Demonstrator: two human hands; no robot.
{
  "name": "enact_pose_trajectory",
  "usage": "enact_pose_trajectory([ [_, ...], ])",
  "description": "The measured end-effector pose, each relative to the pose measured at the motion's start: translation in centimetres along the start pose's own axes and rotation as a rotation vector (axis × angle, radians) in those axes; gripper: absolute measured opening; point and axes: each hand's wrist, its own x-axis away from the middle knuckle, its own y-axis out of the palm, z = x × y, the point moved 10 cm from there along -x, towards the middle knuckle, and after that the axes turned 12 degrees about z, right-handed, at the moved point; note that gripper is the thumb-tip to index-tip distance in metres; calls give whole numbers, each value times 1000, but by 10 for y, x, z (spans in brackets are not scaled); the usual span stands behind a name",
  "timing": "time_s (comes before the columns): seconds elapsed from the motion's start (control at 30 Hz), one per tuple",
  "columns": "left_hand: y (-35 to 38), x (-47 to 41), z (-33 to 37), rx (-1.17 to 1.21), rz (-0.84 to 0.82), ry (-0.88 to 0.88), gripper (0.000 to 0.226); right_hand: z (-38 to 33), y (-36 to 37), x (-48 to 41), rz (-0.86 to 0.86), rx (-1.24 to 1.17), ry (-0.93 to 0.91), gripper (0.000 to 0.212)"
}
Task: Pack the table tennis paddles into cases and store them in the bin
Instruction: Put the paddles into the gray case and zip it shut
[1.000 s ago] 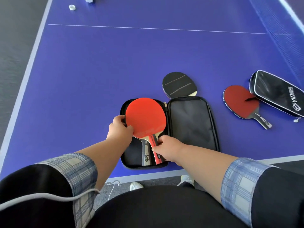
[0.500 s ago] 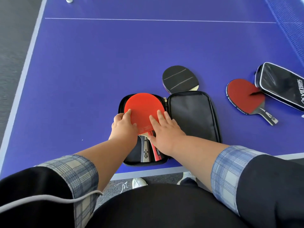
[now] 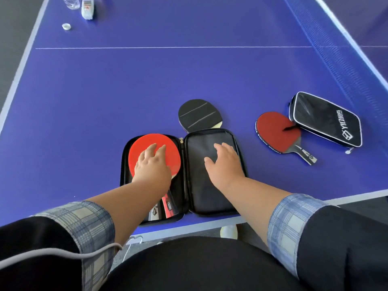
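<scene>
An open black paddle case (image 3: pixel 210 192) lies flat at the near edge of the blue table. In its left half lies a bright red paddle (image 3: pixel 144 150), with two handles showing below it. My left hand (image 3: pixel 152 166) rests flat on that red paddle, fingers straight. My right hand (image 3: pixel 223 162) lies on the case's right flap with fingers spread. A black-faced paddle (image 3: pixel 199 115) lies just behind the case. To the right a dark red paddle (image 3: pixel 277 131) lies beside a closed black case (image 3: pixel 327 120).
The blue table tennis table (image 3: pixel 147 85) has its net (image 3: pixel 344 66) along the right. At the far left corner stand a small white box (image 3: pixel 87 9), a clear bottle (image 3: pixel 71 1) and a white cap (image 3: pixel 66 26). No bin is in view.
The red paddle has been laid down into the case's left half. My right hand left the handle and moved right onto the open flap. My left hand now lies flat on the paddle.
</scene>
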Motion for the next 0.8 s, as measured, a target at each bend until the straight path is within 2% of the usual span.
enact_pose_trajectory([
  [0.07,15,4,44,38,-61,132,61,35,-23,-12,47,-41,116,61],
  [0.13,35,11,82,57,-151,222,55,70,-31,-18,12,-146,260,61],
  [0.23,68,22,118,63,-265,216,52,110,-17,-11,-173,-277,445,69],
  [0.33,90,31,139,43,-320,173,52,127,-6,-5,-271,-330,493,60],
  [0.47,93,31,159,73,-276,96,49,123,-7,-7,-330,-469,503,37],
  [0.6,80,33,166,150,-206,-47,62,110,-16,-9,-409,-703,630,41],
  [0.7,60,37,171,192,-126,-110,78,96,-22,-12,-460,-787,594,42],
  [0.8,32,41,168,229,-26,-144,65,75,-17,-12,-530,-852,518,39],
])
